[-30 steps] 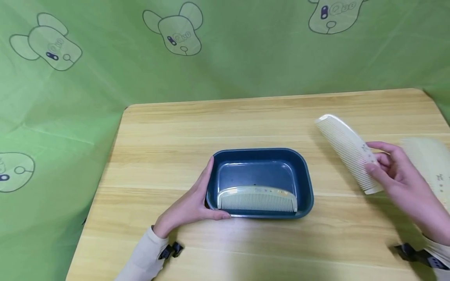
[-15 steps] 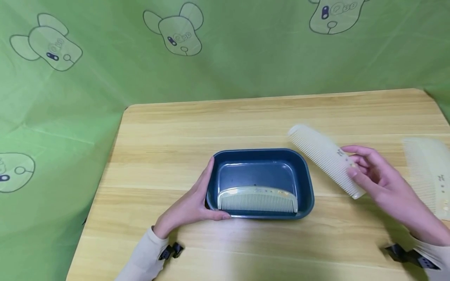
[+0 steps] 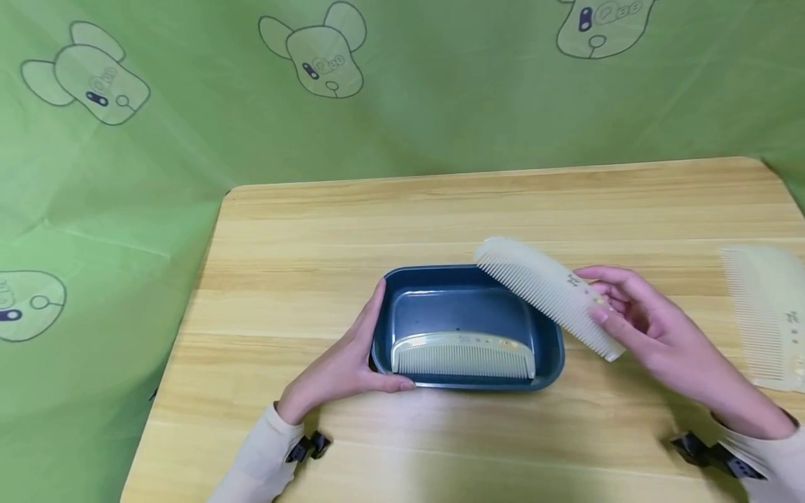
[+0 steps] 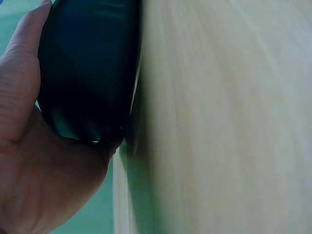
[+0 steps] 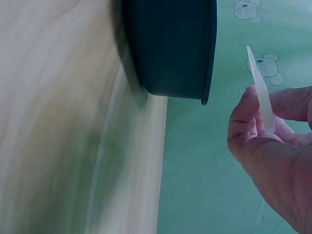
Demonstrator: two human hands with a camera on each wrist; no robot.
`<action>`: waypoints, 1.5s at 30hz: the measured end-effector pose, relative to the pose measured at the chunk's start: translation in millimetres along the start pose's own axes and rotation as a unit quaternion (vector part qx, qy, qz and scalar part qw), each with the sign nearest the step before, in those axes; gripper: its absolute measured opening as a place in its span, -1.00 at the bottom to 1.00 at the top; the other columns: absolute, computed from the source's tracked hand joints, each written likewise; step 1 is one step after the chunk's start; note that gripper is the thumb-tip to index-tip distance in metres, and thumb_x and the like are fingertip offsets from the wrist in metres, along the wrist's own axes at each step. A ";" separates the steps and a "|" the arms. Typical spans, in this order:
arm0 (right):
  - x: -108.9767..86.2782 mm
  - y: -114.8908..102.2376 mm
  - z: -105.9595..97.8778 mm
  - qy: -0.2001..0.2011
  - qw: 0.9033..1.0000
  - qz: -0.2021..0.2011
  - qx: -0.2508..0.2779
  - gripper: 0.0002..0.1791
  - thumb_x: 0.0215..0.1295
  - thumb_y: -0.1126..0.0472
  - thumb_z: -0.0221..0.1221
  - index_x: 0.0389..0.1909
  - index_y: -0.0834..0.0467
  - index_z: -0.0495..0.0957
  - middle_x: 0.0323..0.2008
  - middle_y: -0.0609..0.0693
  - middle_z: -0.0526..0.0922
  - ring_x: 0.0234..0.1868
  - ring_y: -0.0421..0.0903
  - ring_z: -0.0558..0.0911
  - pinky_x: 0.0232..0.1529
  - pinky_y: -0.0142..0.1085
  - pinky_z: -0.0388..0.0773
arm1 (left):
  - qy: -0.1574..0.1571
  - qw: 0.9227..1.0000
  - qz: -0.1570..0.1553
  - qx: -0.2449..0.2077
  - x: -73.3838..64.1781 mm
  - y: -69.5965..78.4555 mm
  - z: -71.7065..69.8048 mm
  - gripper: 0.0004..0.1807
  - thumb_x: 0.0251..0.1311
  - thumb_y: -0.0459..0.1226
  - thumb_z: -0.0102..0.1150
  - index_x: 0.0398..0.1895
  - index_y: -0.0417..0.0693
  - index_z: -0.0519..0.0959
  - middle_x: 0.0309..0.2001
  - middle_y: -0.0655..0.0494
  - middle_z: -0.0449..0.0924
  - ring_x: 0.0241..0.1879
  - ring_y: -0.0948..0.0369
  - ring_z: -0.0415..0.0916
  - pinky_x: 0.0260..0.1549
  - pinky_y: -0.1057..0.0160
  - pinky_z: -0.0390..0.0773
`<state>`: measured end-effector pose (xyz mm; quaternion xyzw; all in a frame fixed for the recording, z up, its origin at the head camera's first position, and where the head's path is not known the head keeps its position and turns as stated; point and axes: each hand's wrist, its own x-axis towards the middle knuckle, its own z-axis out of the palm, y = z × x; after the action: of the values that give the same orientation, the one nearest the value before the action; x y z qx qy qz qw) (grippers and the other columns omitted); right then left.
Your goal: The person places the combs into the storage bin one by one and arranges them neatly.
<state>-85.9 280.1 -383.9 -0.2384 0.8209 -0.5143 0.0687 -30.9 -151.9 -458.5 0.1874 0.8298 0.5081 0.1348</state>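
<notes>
"Your comb [image 3: 546,288]?"
"Pinched in the fingers of your right hand [image 3: 657,339], above the far-right corner of the box [image 3: 459,307] your left hand [image 3: 339,372] grips."
"Your step?"
"Probably carrying; next likely calls for lowering."

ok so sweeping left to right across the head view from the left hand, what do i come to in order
left hand → blue tray with one comb inside → held comb → right hand → far-right comb
</notes>
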 end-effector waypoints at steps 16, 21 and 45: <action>8.9 -6.5 27.5 -0.057 0.998 0.022 0.005 -0.46 0.60 0.49 0.18 0.48 0.03 0.52 -0.24 0.00 0.65 -0.37 -0.08 0.56 -0.48 -0.26 0.52 | 0.001 1.000 -0.001 0.007 0.7 0.2 -2.2 0.66 0.06 -0.06 0.77 0.80 0.16 -0.52 0.78 0.22 -0.46 0.73 0.16 -0.32 0.60 -0.16 0.01; 12.8 -9.0 33.5 -0.067 0.998 0.012 0.001 -0.45 0.58 0.47 0.21 0.47 0.02 0.54 -0.36 -0.01 0.54 -0.43 -0.09 0.48 -0.54 -0.25 0.44 | 0.000 1.000 -0.005 0.004 -0.5 1.9 -1.8 0.64 0.08 -0.05 0.76 0.80 0.21 -0.52 0.78 0.22 -0.46 0.73 0.15 -0.32 0.60 -0.18 0.01; 36.5 -21.3 57.2 -0.160 0.986 -0.026 -0.029 -0.54 0.69 0.41 0.10 0.40 -0.09 0.58 0.18 -0.19 0.69 -0.07 -0.13 0.62 -0.09 -0.30 0.60 | 0.002 1.000 -0.001 -0.005 -0.6 0.6 0.7 0.64 0.09 -0.08 0.76 0.80 0.17 -0.51 0.78 0.22 -0.45 0.73 0.14 -0.32 0.59 -0.22 0.02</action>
<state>-90.6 209.2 -386.7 -0.3408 0.8073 -0.4474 0.1789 -30.0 -151.3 -458.3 0.1847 0.8276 0.5126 0.1351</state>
